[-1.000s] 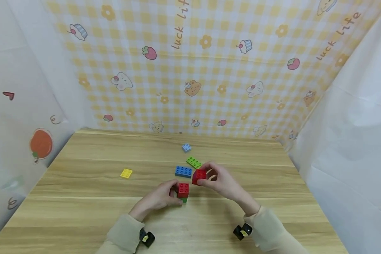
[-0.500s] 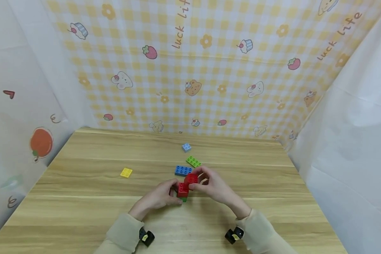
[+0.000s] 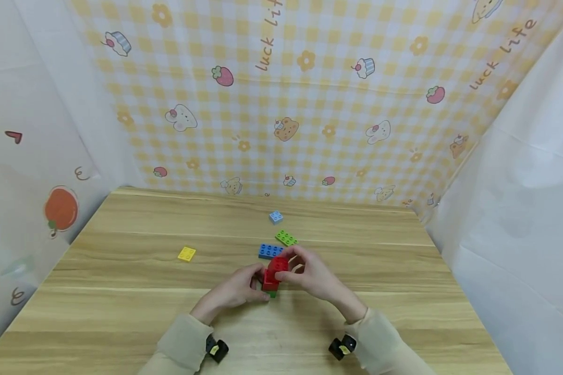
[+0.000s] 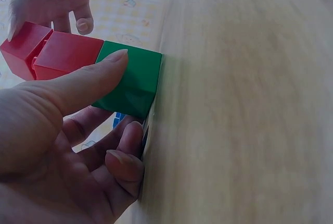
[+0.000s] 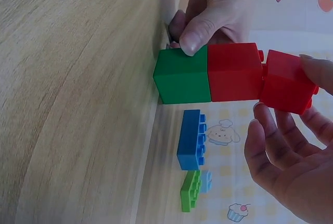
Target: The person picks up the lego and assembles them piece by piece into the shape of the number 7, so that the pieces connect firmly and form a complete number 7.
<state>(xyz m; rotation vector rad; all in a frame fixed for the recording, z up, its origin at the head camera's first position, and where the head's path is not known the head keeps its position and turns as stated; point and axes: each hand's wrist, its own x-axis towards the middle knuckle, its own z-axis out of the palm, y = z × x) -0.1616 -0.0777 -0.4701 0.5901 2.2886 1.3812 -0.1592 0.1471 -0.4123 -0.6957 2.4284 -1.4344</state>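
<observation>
My left hand (image 3: 234, 289) grips the green building block (image 5: 182, 81) standing on the table, its thumb across one face in the left wrist view. A red block (image 5: 234, 73) is fixed on top of the green one. Between thumb and fingers, my right hand (image 3: 315, 275) pinches a second red block (image 5: 286, 84) at the top of this stack. That upper block sits slightly tilted and off line on the studs below, with a narrow gap showing between the two reds.
Just behind the stack lies a blue block (image 3: 270, 251), with a flat lime-green block (image 3: 286, 238) and a small light-blue block (image 3: 276, 217) farther back. A yellow flat piece (image 3: 186, 254) lies to the left on the wooden table (image 3: 136, 297). Patterned cloth (image 3: 244, 114) hangs behind.
My right hand has brought its red block leftward from beside the stack to the top of the lower red block. The left hand has stayed in place, holding the stack.
</observation>
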